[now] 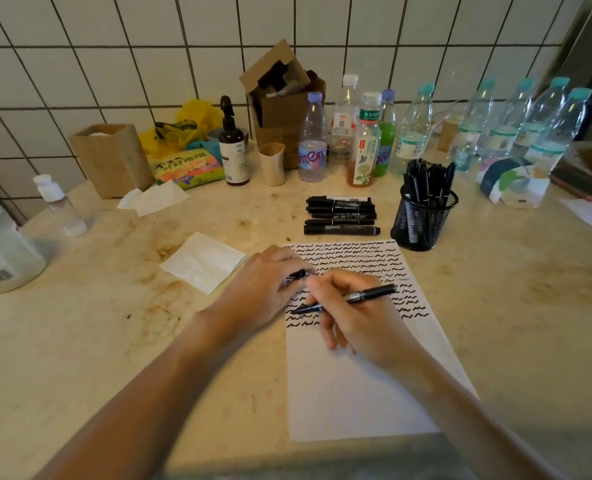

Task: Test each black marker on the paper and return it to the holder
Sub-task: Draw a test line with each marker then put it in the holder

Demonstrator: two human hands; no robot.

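— One black marker (348, 299) is lying across the paper (360, 375), tip down; the right hand (357, 317) is pinching its barrel.
— Light and stiff, I'd judge; mid-barrel suits it.
— The left hand (267, 285) is curling round the cap (299, 274); the holder (422, 220) is standing near.

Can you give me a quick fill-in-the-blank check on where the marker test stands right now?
1. The right hand holds a black marker with its tip on the ____.
2. The left hand holds the marker's ____.
3. Upright markers stand in the black mesh ____ right of the sheet's top.
4. A row of markers lies flat on the counter, ____ of that mesh cup.

Missing words: paper; cap; holder; left
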